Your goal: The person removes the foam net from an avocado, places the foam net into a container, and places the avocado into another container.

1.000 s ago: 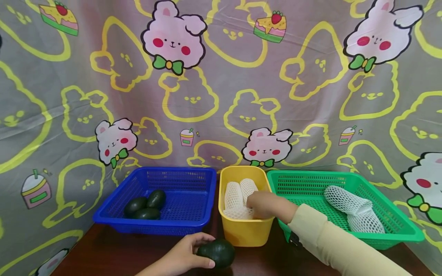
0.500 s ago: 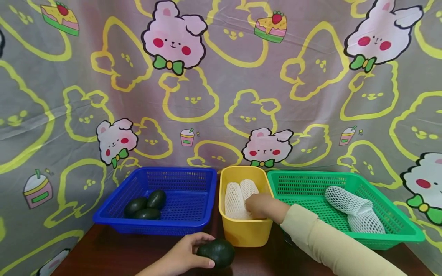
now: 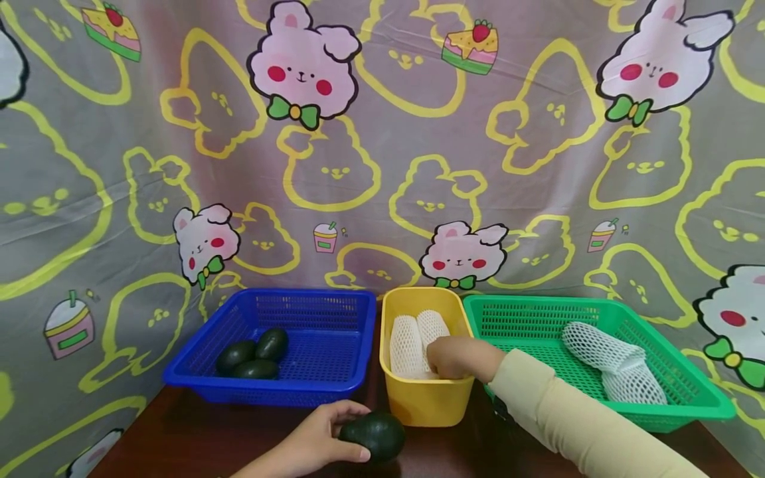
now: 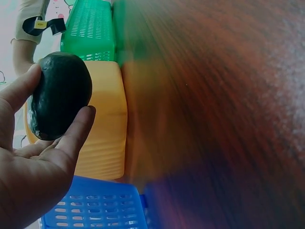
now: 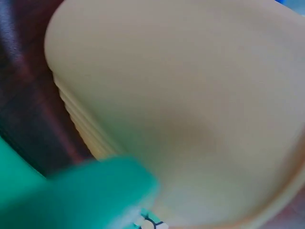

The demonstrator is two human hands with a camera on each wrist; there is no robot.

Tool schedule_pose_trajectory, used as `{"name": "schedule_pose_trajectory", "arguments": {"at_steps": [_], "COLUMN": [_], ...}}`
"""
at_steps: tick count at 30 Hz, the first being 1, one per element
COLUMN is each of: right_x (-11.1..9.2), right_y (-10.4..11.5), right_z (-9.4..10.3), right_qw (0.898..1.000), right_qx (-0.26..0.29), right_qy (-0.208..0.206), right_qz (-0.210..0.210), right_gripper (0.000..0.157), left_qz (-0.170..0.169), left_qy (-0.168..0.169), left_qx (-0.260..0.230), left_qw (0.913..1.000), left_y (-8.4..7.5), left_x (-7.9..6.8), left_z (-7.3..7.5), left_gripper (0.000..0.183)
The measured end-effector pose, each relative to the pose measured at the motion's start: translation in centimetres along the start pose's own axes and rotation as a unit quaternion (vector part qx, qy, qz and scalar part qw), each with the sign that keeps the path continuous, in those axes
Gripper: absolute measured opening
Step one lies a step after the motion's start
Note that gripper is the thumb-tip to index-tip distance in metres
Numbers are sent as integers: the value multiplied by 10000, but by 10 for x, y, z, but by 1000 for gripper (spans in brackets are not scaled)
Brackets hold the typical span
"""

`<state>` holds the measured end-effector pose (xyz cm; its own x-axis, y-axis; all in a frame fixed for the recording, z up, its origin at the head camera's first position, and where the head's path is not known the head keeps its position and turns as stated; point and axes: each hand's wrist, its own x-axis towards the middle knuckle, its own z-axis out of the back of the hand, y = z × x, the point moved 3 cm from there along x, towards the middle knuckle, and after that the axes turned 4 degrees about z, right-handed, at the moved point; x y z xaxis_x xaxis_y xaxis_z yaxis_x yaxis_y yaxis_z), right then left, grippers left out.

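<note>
My left hand [image 3: 323,435] grips a dark green avocado [image 3: 373,436] at the front of the table, thumb on the near side. The left wrist view shows the avocado [image 4: 62,95] between thumb and fingers. My right hand [image 3: 460,357] reaches down into the yellow bin [image 3: 427,403], beside white foam net sleeves [image 3: 408,348] standing inside it. Its fingertips are hidden among the sleeves and behind the bin's front wall; I cannot tell whether they pinch one. In the right wrist view the bin's outer wall [image 5: 167,86] fills most of the picture and hides the hand.
On the left, a blue basket [image 3: 275,392] holds 3 avocados [image 3: 255,370]. To the right, a green basket [image 3: 675,419] contains white foam-netted pieces [image 3: 603,346]. The right forearm crosses the green basket's near left corner. A patterned curtain [image 3: 382,166] hangs behind.
My right hand has shifted slightly within the yellow bin, and the sleeve mesh at the bin's front shows less than before. My left hand keeps the avocado almost in place.
</note>
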<state>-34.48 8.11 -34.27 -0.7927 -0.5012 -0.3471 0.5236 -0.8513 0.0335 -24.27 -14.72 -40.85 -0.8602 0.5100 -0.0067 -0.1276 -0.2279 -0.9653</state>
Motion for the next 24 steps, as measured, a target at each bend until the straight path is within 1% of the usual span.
{"name": "schedule_pose_trajectory", "arguments": {"at_steps": [3,6,7,12,18,24], "right_x": [-2,-6,-7,-13,-20,-33], "right_y": [0,0,0,0,-2,0], "right_z": [6,13,15,27,32,34], "right_qw": [9999,9998,9997,9967,9898,9828], "right_qx": [26,166,218,539,989,1335], "right_qy": [112,45,-11,-446,-907,-1104], "right_qz": [3,66,122,403,475,639], "right_gripper": [14,9,9,19,20,22], "left_qz": [-4,13,10,-30,12,-246], "left_qy": [-3,8,12,22,-5,-120], "left_qx": [-19,-68,-87,-159,-248,-15], "left_qw": [10000,10000,10000,9999,9997,9996], "left_y": [-1,-3,-4,-9,-15,-25], "left_x": [0,0,-1,-3,-7,-11], "left_z": [1,2,2,4,8,14], "left_gripper": [52,51,51,51,53,54]}}
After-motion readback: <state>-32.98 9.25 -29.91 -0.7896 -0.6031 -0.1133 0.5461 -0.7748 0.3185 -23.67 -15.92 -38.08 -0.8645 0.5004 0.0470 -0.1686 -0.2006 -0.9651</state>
